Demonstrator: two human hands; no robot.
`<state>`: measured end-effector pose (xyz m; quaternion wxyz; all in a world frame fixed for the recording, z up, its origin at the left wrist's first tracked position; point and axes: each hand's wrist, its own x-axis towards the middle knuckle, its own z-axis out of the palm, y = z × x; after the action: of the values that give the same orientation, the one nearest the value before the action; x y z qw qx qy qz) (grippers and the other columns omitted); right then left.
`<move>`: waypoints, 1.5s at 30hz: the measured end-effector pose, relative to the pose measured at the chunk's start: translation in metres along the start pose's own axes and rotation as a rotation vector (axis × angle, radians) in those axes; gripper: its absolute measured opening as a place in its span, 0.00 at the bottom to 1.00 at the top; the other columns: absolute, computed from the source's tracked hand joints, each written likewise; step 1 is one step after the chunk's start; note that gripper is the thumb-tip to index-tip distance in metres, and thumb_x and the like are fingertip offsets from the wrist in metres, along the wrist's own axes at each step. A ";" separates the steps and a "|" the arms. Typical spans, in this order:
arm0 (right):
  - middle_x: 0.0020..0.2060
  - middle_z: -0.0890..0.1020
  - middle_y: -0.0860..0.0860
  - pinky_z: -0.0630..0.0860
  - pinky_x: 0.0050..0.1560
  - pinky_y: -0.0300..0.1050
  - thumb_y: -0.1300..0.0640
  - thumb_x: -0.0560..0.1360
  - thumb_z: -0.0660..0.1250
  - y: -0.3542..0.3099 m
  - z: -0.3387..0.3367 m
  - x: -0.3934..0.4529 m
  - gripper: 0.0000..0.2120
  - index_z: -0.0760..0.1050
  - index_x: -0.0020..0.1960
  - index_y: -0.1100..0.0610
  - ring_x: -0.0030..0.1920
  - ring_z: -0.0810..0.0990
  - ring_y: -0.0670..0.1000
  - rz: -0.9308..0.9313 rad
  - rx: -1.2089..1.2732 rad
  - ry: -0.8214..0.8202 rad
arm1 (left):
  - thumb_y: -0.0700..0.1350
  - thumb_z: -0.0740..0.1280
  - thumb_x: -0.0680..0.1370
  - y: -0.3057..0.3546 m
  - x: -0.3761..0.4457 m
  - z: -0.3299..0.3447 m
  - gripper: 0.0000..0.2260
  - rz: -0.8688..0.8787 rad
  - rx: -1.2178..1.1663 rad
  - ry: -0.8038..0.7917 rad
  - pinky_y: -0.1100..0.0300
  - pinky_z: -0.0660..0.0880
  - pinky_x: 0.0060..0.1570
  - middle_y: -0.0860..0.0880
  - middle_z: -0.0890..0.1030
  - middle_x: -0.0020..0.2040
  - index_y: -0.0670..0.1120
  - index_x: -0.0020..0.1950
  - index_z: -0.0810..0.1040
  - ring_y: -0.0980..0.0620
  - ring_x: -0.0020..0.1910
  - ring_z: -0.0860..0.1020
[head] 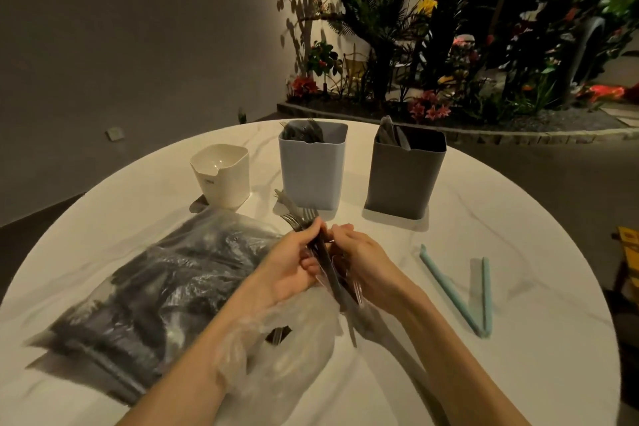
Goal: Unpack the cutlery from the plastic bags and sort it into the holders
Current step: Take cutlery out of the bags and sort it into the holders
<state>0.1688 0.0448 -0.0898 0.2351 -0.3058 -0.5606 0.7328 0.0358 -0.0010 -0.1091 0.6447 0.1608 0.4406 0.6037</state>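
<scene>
Both hands, left (294, 263) and right (359, 259), grip a fork bundle (321, 245); blue holder (313, 166) at twelve o'clock partly filled, full bag (155, 287) at nine o'clock remains.

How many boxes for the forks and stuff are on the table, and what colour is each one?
White holder: 1
Light blue holder: 1
Dark grey holder: 1
Total: 3 holders on the table
</scene>
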 end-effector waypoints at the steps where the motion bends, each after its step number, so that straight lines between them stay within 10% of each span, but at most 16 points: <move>1: 0.50 0.85 0.64 0.82 0.58 0.55 0.51 0.86 0.56 0.001 -0.003 0.002 0.16 0.78 0.54 0.60 0.48 0.85 0.58 0.011 0.029 0.006 | 0.51 0.66 0.81 -0.001 0.004 -0.001 0.15 -0.001 -0.014 -0.004 0.68 0.59 0.24 0.49 0.80 0.37 0.40 0.57 0.80 0.58 0.26 0.63; 5: 0.46 0.87 0.58 0.83 0.54 0.47 0.50 0.87 0.51 0.003 -0.012 0.007 0.21 0.79 0.57 0.62 0.48 0.87 0.54 -0.024 -0.124 0.110 | 0.46 0.61 0.84 -0.002 0.008 0.003 0.13 0.023 -0.156 -0.032 0.50 0.83 0.43 0.39 0.85 0.48 0.43 0.43 0.79 0.43 0.41 0.84; 11: 0.46 0.87 0.57 0.85 0.47 0.47 0.52 0.87 0.51 0.000 -0.030 0.009 0.19 0.76 0.59 0.63 0.48 0.87 0.56 -0.053 -0.060 0.225 | 0.47 0.60 0.85 -0.002 0.006 0.001 0.09 -0.012 -0.116 0.010 0.35 0.78 0.58 0.37 0.84 0.54 0.44 0.52 0.75 0.35 0.50 0.84; 17: 0.52 0.86 0.52 0.78 0.63 0.45 0.51 0.87 0.51 0.000 -0.041 0.009 0.19 0.78 0.58 0.59 0.57 0.83 0.51 -0.145 -0.219 0.335 | 0.48 0.57 0.86 -0.001 0.006 0.004 0.10 -0.014 -0.065 -0.031 0.37 0.78 0.56 0.37 0.82 0.62 0.45 0.50 0.73 0.32 0.60 0.81; 22: 0.47 0.81 0.54 0.76 0.37 0.33 0.51 0.86 0.53 -0.003 -0.046 0.005 0.14 0.76 0.57 0.56 0.41 0.81 0.50 -0.191 -0.502 0.600 | 0.50 0.54 0.86 0.000 0.004 0.008 0.19 -0.033 -0.065 -0.068 0.37 0.77 0.58 0.38 0.81 0.63 0.46 0.44 0.80 0.34 0.63 0.79; 25: 0.51 0.79 0.53 0.72 0.38 0.32 0.55 0.85 0.55 -0.005 -0.048 0.003 0.11 0.75 0.58 0.56 0.43 0.78 0.51 -0.201 -0.856 0.664 | 0.51 0.53 0.87 -0.001 0.001 0.011 0.28 -0.022 -0.036 -0.063 0.36 0.71 0.65 0.39 0.82 0.63 0.47 0.37 0.86 0.34 0.64 0.78; 33: 0.46 0.78 0.46 0.76 0.44 0.38 0.39 0.76 0.70 -0.008 -0.055 -0.010 0.16 0.76 0.53 0.51 0.42 0.78 0.48 0.062 -1.061 0.356 | 0.45 0.59 0.86 -0.001 0.000 0.010 0.09 0.027 -0.189 -0.006 0.43 0.80 0.52 0.40 0.85 0.45 0.44 0.49 0.74 0.38 0.46 0.86; 39: 0.46 0.79 0.46 0.78 0.43 0.39 0.27 0.64 0.73 -0.001 -0.045 -0.015 0.32 0.70 0.53 0.49 0.42 0.80 0.49 0.246 -1.273 0.309 | 0.45 0.61 0.81 0.001 0.009 -0.002 0.08 0.007 -0.302 -0.155 0.65 0.66 0.24 0.52 0.62 0.27 0.44 0.44 0.71 0.56 0.22 0.62; 45: 0.39 0.79 0.50 0.75 0.41 0.38 0.38 0.75 0.70 0.002 -0.034 -0.015 0.19 0.76 0.46 0.55 0.35 0.77 0.49 0.192 -1.272 0.218 | 0.46 0.61 0.81 0.002 0.009 -0.008 0.09 0.066 -0.232 -0.256 0.68 0.58 0.16 0.53 0.60 0.24 0.44 0.43 0.71 0.59 0.19 0.59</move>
<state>0.2034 0.0566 -0.0952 -0.0027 -0.5065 -0.8280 0.2404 0.0267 0.0054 -0.1155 0.6895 0.1754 0.2768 0.6459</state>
